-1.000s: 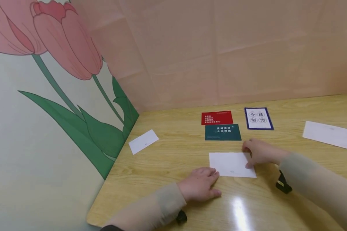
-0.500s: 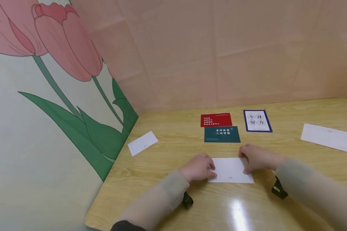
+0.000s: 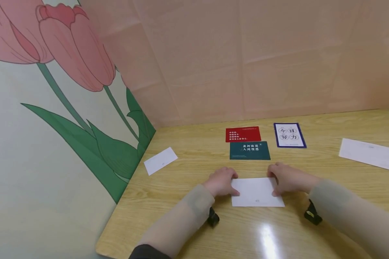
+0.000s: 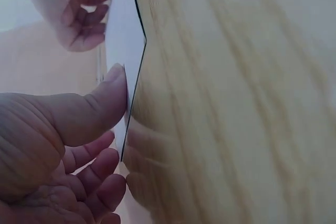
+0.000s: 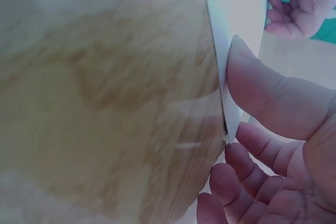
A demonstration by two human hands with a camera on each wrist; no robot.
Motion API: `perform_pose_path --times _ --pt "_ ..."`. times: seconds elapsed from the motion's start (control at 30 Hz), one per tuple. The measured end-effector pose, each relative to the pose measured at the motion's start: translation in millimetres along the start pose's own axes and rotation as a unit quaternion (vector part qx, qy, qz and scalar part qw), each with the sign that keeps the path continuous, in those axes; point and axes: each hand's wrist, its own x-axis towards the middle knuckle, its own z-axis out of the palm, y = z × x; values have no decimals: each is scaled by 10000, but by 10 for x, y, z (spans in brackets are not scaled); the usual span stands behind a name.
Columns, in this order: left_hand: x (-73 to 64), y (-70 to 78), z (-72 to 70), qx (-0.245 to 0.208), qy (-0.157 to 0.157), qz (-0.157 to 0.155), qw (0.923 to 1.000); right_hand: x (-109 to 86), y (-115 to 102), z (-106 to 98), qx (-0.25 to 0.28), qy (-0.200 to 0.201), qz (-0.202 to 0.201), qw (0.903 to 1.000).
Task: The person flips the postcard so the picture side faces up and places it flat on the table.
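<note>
Biggest change from a second ago is the left hand [image 3: 221, 182]: it was stretched out by the near left corner of the white card [image 3: 257, 192], and now it's curled in at the left edge. The right hand [image 3: 290, 178] is still on the right edge. The card's slid a bit toward the person too, so the gap to the green card [image 3: 249, 150] has grown. It's right between both hands at the worktop [image 3: 194, 172]; can't tell if it's lifted.

Wrist cams show way more: in each, the thumb's on the card's face with the fingers [image 4: 97, 169] curled at its end, so both hands are clamped on it. There's also a thin dark line along the card's long edge that the head view doesn't show.
</note>
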Motion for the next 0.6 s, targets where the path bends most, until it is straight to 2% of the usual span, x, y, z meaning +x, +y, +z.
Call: perform_pose_path --times 0.17,0.33,0.6 --pt "12 -22 -5 -118 -25 -168 9998 -10 15 6 55 -7 3 10000" --pt "16 -56 -1 -167 -12 -221 9996 -16 26 13 111 27 46 9999" --pt "27 -32 8 -110 -12 -212 9997 -33 52 31 216 105 23 9997"
